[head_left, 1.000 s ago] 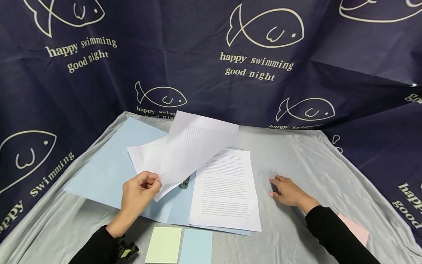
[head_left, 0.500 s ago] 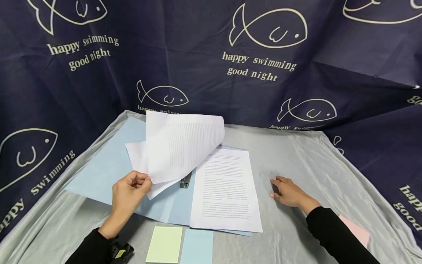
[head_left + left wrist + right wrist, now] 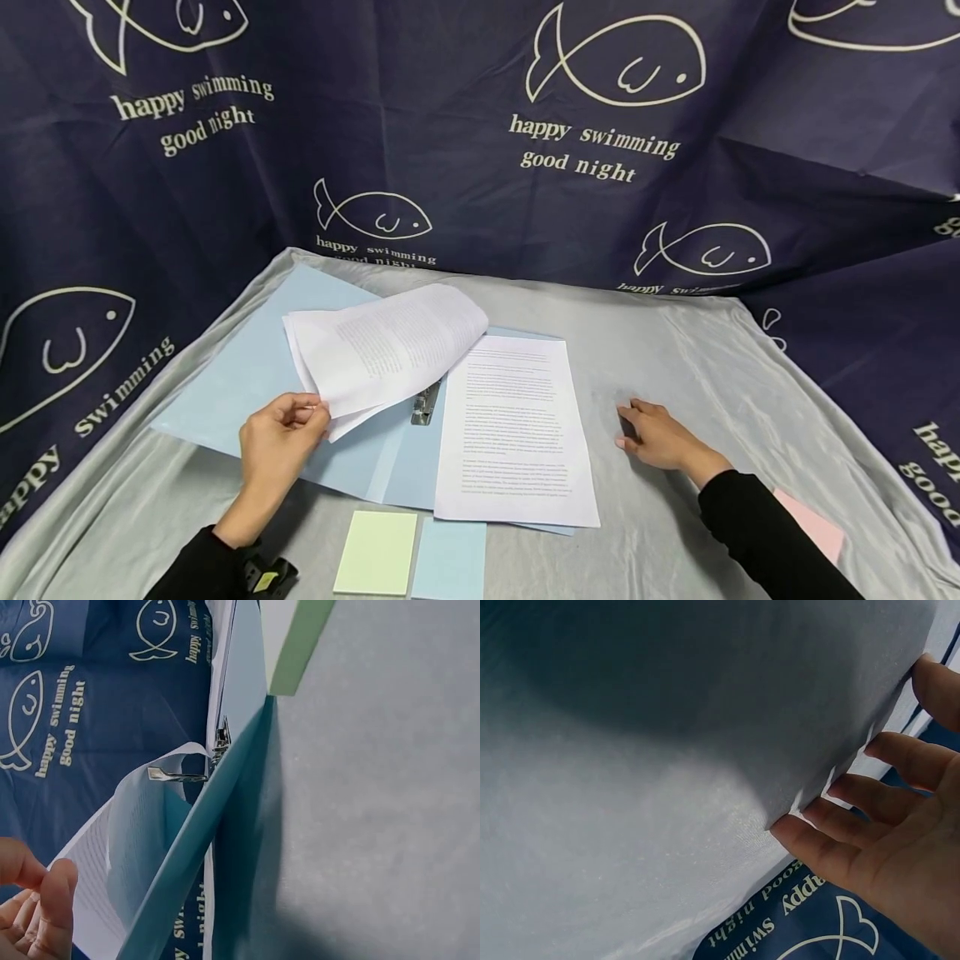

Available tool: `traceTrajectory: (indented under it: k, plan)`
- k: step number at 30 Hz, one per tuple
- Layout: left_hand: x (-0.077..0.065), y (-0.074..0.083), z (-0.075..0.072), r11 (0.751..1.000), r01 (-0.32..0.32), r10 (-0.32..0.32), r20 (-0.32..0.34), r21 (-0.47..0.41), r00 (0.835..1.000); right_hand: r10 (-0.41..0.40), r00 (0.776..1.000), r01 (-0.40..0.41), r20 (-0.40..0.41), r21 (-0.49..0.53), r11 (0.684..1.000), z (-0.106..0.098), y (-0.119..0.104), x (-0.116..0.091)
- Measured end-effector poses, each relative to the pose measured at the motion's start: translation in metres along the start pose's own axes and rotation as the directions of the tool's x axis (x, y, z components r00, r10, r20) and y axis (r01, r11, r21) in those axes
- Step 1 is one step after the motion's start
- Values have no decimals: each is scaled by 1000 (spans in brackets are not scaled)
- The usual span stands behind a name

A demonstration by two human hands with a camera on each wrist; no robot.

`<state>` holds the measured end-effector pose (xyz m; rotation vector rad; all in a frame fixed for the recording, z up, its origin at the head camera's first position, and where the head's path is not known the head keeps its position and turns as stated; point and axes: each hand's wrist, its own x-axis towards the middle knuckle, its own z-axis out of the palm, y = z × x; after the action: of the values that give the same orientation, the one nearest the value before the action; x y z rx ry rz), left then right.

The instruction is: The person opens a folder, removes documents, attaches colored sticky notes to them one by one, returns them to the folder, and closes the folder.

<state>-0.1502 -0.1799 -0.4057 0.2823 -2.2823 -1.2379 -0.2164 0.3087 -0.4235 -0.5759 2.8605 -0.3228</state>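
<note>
White printed sheet sits over the left part of the opened blue folder, bent over, far end curling. Left hand pinches its near left corner between thumb and fingers; a second sheet edge shows just under it. Metal clip on the folder, just right of the bent sheet. Printed page lies flat on the folder's right side, text up. Right hand is right of that page, apart from it, holding nothing: fingers spread, fingertips touching the grey cloth. Green pad and blue pad side by side at the folder's near edge; pink pad partly behind the right sleeve. Dark blue fish-print curtain behind.
</note>
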Motion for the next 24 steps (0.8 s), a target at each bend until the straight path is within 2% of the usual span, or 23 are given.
traceTrajectory:
  k: [4, 9, 16, 22, 24]
  plan:
    - [0, -2, -2, 999, 24, -25, 15, 29, 1000, 2, 1000, -2, -2, -1, 1000, 1, 1, 0]
    - [0, -3, -4, 996, 11, -14, 29, 90, 999, 7, 1000, -7, 0, -6, 1000, 1, 1, 0]
    - [0, -4, -7, 985, -42, 34, 48, 165, 998, 9, 1000, -9, 4, -9, 1000, 0, 1, 0]
    - [2, -4, -11, 977, -60, 54, 38, 205, 998, 11, 1000, -11, 3, -10, 1000, 0, 0, 0]
    - [2, -5, -11, 974, -111, 107, 28, 199, 994, 9, 1000, -9, 2, -10, 1000, 1, 1, 0]
